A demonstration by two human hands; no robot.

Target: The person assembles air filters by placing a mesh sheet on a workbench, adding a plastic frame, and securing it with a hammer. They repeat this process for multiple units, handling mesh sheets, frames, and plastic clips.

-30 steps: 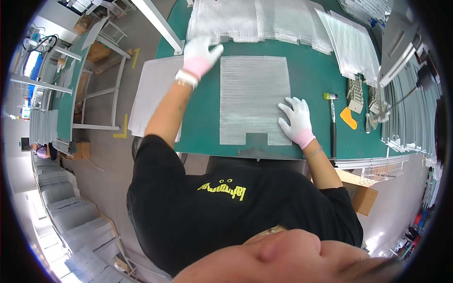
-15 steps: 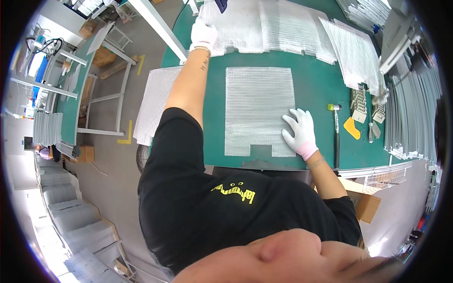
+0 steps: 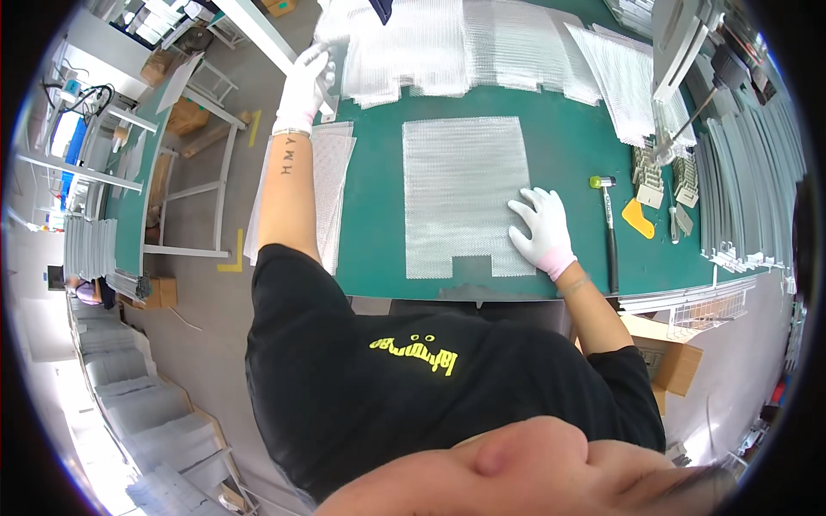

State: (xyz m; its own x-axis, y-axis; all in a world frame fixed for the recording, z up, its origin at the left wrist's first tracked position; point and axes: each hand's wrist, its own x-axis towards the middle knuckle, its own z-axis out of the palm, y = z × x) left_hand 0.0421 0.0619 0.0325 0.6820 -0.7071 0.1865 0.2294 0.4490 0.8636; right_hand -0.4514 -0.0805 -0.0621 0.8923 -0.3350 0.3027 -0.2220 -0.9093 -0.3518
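Observation:
A silver mesh sheet (image 3: 465, 189) with a rectangular notch in its near edge lies flat on the green tabletop (image 3: 379, 215). My right hand (image 3: 544, 230), in a white glove, rests with fingers spread on the sheet's right edge and the table beside it. My left hand (image 3: 305, 86), also gloved, is stretched out to the far left beside a white post (image 3: 262, 34). Its fingers look loosely extended, and I see nothing held in them. Below its wrist, more thin sheets (image 3: 334, 198) hang over the table's left edge, partly covered by my forearm.
Overlapping mesh sheets (image 3: 413, 47) cover the far side. On the right lie a hammer (image 3: 610, 232), a yellow scraper-like piece (image 3: 637, 219), a small hand tool (image 3: 674, 225) and stacked metal brackets (image 3: 649, 182). Long grey strips (image 3: 748, 189) stand at the far right.
My left hand has moved left, from the far mesh sheets to beside the post. My right hand stays on the notched sheet's edge. The view has shifted slightly.

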